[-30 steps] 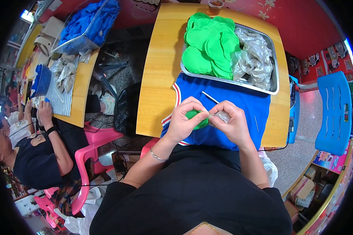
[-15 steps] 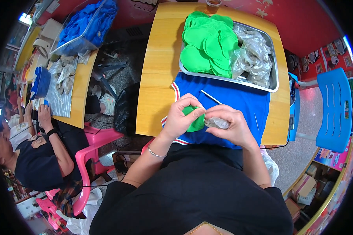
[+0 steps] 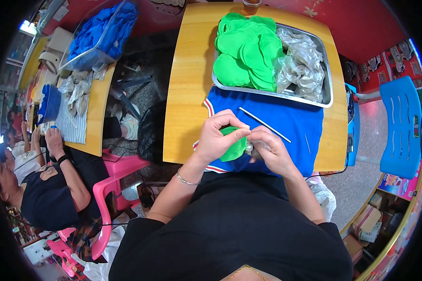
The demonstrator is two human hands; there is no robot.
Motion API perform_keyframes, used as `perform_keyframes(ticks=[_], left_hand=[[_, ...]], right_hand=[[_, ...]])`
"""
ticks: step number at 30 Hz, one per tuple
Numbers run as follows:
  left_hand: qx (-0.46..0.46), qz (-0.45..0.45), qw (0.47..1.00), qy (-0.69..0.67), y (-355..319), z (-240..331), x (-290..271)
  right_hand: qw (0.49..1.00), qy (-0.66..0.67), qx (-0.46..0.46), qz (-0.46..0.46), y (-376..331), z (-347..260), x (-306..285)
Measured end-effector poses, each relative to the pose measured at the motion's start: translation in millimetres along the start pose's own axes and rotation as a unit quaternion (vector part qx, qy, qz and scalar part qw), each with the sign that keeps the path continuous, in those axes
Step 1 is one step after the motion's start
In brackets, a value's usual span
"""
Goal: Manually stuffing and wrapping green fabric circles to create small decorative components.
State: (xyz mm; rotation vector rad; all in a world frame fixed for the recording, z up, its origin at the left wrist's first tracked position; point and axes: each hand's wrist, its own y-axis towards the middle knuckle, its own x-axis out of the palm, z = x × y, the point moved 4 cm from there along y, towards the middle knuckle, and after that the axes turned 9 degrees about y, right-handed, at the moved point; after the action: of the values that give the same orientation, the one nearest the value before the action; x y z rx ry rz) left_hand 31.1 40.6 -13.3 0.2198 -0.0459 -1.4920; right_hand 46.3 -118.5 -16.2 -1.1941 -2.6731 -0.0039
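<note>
Over smooth blue cloth (image 3: 290,126), both hands grasp things: left hand (image 3: 219,137) round green felt (image 3: 234,149), right hand (image 3: 270,152) crinkly clear plastic (image 3: 252,149).

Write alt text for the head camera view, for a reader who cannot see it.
Seen from above, a person's left hand and right hand together pinch a round green fabric piece over a blue cloth on a yellow wooden table. Behind sits a metal tray of similar green pieces and clear plastic bags.
</note>
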Motion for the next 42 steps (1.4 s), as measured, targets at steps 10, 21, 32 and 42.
perform_keyframes(ticks=[10,21,32,42], left_hand=[[-0.112,-0.015,0.987,-0.116,-12.4,-10.2,9.6],[-0.147,-0.043,0.971,-0.184,-22.0,-27.4,6.9],[-0.135,-0.076,0.986,-0.067,-24.8,-16.1,12.4],[-0.101,-0.094,0.99,-0.006,-21.7,-17.7,12.6]], right_hand=[[0.994,-0.006,0.029,0.106,5.7,-4.5,-8.3],[0.999,-0.001,0.005,0.049,5.9,-15.9,-6.0],[0.994,-0.012,0.016,0.105,10.0,-13.7,-6.0],[0.953,0.249,0.126,0.114,6.6,0.6,-4.9]])
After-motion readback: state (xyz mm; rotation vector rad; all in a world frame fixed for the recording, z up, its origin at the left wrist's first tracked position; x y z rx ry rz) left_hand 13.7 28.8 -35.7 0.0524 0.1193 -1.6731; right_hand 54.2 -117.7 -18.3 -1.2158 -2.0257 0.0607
